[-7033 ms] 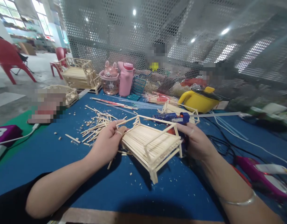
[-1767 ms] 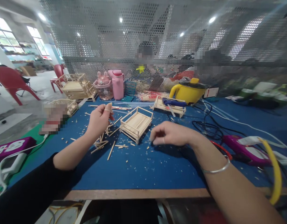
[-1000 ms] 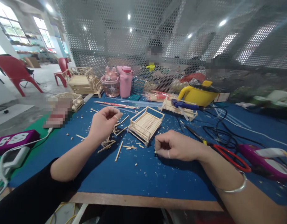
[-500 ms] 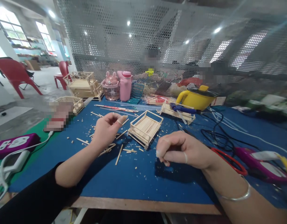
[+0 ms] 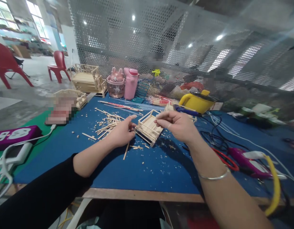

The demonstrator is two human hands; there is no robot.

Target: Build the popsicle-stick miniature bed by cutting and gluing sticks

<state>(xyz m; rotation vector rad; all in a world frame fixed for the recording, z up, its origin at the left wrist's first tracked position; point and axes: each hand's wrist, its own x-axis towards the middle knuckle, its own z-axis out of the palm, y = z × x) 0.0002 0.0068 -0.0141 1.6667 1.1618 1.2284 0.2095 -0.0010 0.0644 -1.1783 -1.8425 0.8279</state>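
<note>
A small bed-shaped frame of pale wooden sticks [image 5: 148,125] rests on the blue tabletop, with a slatted base and raised rails. My left hand [image 5: 124,129] is at its left corner, fingers apart and partly curled; whether they touch the rail is unclear. Over the frame's right side is my right hand [image 5: 177,124], thumb and fingertips pinched together. Anything between those fingertips is too small to make out. Loose wooden sticks [image 5: 110,122] and cut bits lie scattered to the left, partly behind my left hand.
Behind stand a pink bottle [image 5: 131,84], a yellow pot [image 5: 199,102] and a blue-handled tool [image 5: 186,110]. Stacked stick frames [image 5: 86,79] are at the back left. Cables [image 5: 211,136] and a purple power strip [image 5: 248,163] lie right; a phone [image 5: 61,111] lies left.
My right hand has moved up and left from the table's front to over the frame. My left hand has shifted right and lower, its pinch loosened, to the frame's corner. The view has shifted slightly.
</note>
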